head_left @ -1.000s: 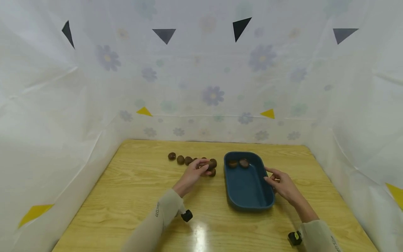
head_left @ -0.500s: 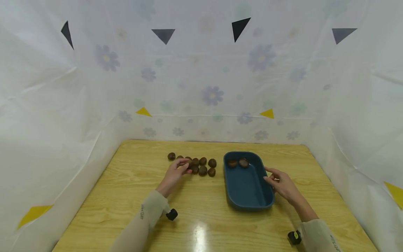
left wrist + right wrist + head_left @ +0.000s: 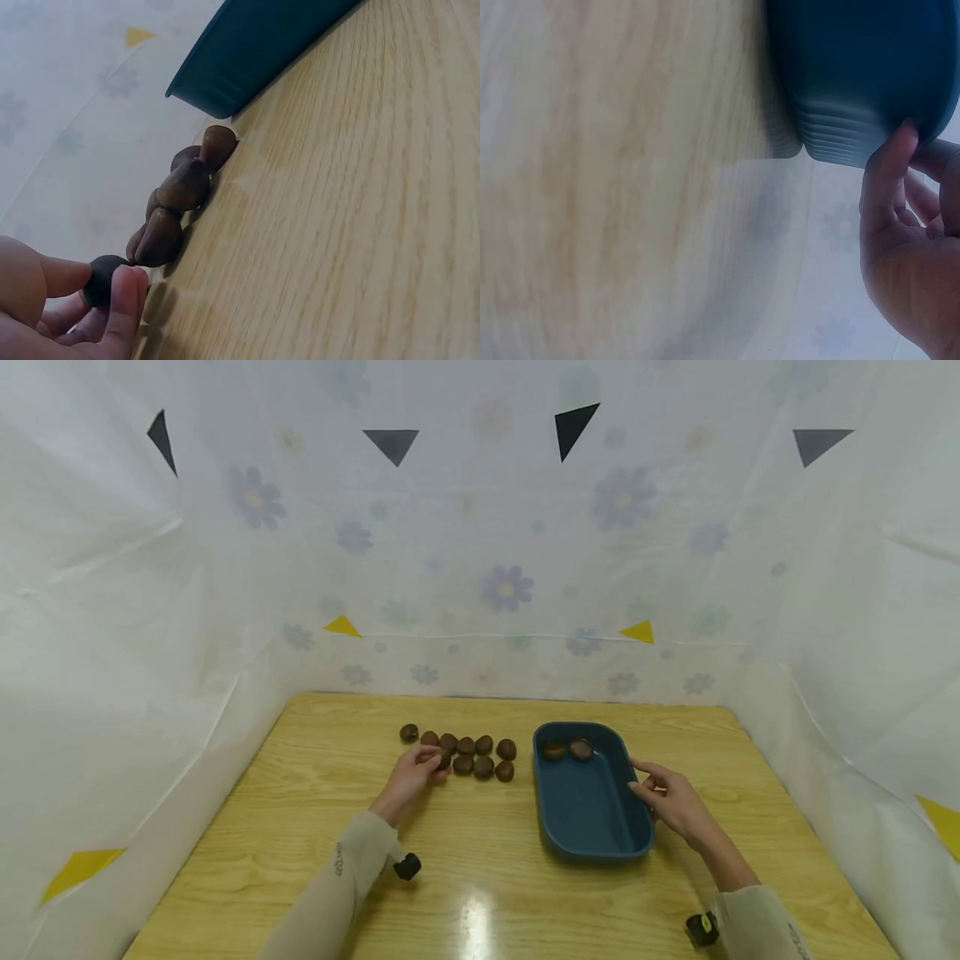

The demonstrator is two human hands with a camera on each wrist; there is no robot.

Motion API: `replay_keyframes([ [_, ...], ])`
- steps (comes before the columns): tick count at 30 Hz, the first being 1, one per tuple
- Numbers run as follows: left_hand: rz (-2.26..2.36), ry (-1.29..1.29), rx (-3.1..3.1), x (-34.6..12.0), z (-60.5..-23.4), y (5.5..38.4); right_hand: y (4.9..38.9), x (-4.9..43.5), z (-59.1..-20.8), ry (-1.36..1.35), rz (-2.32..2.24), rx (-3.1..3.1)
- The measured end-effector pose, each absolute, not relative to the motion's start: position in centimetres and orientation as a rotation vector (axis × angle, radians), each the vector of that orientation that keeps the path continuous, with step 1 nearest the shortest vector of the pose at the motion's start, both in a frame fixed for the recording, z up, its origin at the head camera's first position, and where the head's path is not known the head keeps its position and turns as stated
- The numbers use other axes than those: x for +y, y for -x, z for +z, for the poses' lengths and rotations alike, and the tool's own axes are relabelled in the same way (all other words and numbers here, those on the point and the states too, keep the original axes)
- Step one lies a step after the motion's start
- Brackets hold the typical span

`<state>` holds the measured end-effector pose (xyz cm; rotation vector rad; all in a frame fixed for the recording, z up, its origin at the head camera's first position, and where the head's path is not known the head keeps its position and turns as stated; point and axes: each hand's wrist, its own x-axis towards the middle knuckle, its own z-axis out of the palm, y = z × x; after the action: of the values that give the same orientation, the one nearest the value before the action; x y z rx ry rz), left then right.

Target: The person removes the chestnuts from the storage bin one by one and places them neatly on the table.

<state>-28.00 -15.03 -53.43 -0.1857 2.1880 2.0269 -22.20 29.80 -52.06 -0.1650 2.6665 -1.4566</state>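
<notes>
In the head view, my left hand [image 3: 410, 781] is at the left end of the front row of chestnuts [image 3: 483, 767]. Between thumb and fingers it pinches a dark chestnut [image 3: 105, 281], clear in the left wrist view. Behind runs a second row of brown chestnuts [image 3: 466, 746]. To the right stands a deep blue rectangular dish [image 3: 592, 818] with two chestnuts [image 3: 581, 748] at its far end. My right hand [image 3: 675, 797] holds the dish's right rim, thumb and fingers at the edge; the right wrist view shows a fingertip [image 3: 906, 133] against the wall.
A light wood-grain table [image 3: 300, 852] carries everything. White flower-patterned sheeting [image 3: 465, 543] rises behind it and at both sides, with black and yellow triangles stuck on. A lone chestnut [image 3: 408, 732] lies at the far left end of the back row.
My left hand has moved left from the right end of the chestnut rows, leaving a chestnut there, and now pinches one at the front row's left end. The right hand and dish stay put.
</notes>
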Motion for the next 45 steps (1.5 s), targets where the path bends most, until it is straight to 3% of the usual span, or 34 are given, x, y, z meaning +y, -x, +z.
replay_keyframes([
  [45,1.859,0.214,2.443,-15.2,-52.9,28.2,21.8,30.6,-51.6,0.144,-1.518,2.483],
])
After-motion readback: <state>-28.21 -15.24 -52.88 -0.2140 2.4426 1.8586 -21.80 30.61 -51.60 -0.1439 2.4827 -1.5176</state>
